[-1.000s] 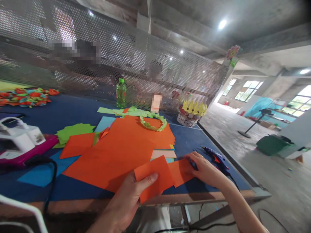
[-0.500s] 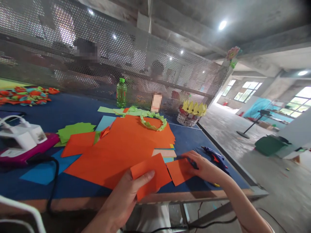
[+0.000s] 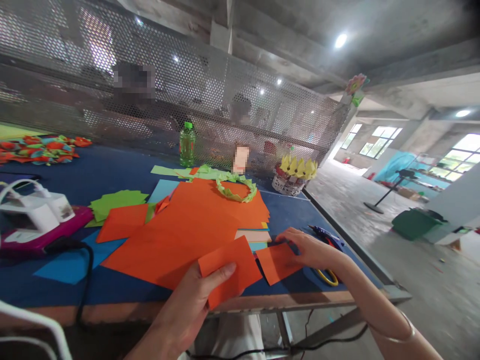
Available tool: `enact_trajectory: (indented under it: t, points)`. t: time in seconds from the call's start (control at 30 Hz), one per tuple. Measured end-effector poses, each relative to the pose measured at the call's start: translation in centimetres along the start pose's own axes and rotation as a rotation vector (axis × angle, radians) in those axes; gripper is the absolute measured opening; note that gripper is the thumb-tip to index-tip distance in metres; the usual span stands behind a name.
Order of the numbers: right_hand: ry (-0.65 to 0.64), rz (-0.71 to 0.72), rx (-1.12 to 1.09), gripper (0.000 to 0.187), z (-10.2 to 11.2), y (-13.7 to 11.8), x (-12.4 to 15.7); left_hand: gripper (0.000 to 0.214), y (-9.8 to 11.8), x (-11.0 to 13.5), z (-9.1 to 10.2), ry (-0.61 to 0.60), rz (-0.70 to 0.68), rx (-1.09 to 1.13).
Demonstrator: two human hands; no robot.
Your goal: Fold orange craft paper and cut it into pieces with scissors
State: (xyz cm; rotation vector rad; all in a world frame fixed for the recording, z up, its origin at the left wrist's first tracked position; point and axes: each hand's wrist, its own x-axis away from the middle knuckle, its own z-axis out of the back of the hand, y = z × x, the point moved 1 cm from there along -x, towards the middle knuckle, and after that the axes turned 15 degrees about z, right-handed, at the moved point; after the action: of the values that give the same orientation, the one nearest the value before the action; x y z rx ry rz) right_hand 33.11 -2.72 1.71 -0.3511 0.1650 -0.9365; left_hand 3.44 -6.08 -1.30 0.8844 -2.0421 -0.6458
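My left hand [image 3: 210, 285] grips a square piece of orange paper [image 3: 234, 267], its thumb lying across the top. Just right of that, my right hand [image 3: 305, 248] has its fingers closed on the edge of a second orange paper square [image 3: 276, 264], low over the blue tabletop. The two squares are close together with a narrow gap between them. Under my right wrist, partly hidden, lie scissors with a yellow handle loop [image 3: 328, 277]. Beyond that wrist is a blue glue gun [image 3: 325, 235]. Large orange sheets [image 3: 176, 235] spread out behind my left hand.
A green leafy paper ring [image 3: 237, 191] rests on the sheets. Behind stand a green bottle [image 3: 187, 145] and a basket with a yellow paper crown [image 3: 296, 172]. Left are green sheets [image 3: 118, 204] and a magenta power strip [image 3: 77, 220] with chargers. A perforated screen [image 3: 210, 100] borders the table.
The fingers of my right hand have drawn together on the orange square, and that wrist has lifted slightly, showing more of the yellow scissor handle. My left hand stays nearly still.
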Motion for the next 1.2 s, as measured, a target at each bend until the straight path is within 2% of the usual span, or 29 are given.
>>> enact_trajectory:
  t: [0.13, 0.23, 0.33, 0.43, 0.53, 0.6, 0.67, 0.73, 0.8, 0.87, 0.97, 1.13, 1.2]
  points:
    - [-0.045, -0.039, -0.019, 0.045, 0.5, 0.4, -1.0, 0.042, 0.1, 0.2, 0.1, 0.018, -0.019, 0.008]
    - [-0.045, -0.065, -0.049, 0.029, 0.7, 1.0, -1.4, 0.045, 0.2, 0.4, 0.3, 0.035, -0.024, 0.015]
    - [0.039, -0.08, -0.104, 0.02, 0.6, 1.3, -1.2, 0.041, 0.3, 0.3, 0.5, 0.033, -0.031, 0.007]
    - [0.171, -0.11, -0.223, 0.015, 0.5, 0.7, -0.1, 0.04, 0.3, 0.0, 0.5, 0.006, -0.029, 0.001]
    - [0.301, -0.103, -0.396, 0.028, 1.0, -1.8, 1.3, 0.039, 0.1, -0.5, 0.3, -0.028, -0.01, -0.007]
    - [0.413, -0.094, -0.655, 0.028, 1.4, -4.1, 1.9, 0.04, -0.1, -0.8, 0.2, -0.047, -0.006, -0.006]
    - [0.425, -0.089, -0.924, 0.031, 1.5, -6.5, 2.0, 0.041, -0.4, -1.0, -0.1, -0.052, 0.0, 0.006]
    - [0.376, -0.083, -1.045, 0.047, 1.1, -8.3, 1.4, 0.04, -0.6, -1.0, -0.4, -0.051, 0.013, -0.019]
    - [0.313, -0.082, -1.067, 0.061, 0.3, -9.4, 0.5, 0.037, -0.8, -0.8, -0.8, -0.055, 0.005, -0.074]
    - [0.29, -0.104, -1.033, 0.065, -0.7, -9.8, -0.4, 0.03, -0.8, -0.5, -1.2, -0.067, -0.017, -0.132]
    - [0.328, -0.162, -0.98, 0.064, -2.0, -9.7, -1.4, 0.02, -0.6, 0.1, -1.5, -0.089, -0.045, -0.19]
    - [0.421, -0.164, -1.029, 0.073, -3.2, -9.8, -1.9, 0.022, -0.6, 0.4, -1.1, 0.063, -0.009, -0.188]
    - [0.445, -0.164, -1.011, 0.066, -3.5, -9.7, -2.0, 0.023, -0.7, 0.4, -1.0, 0.066, -0.025, -0.18]
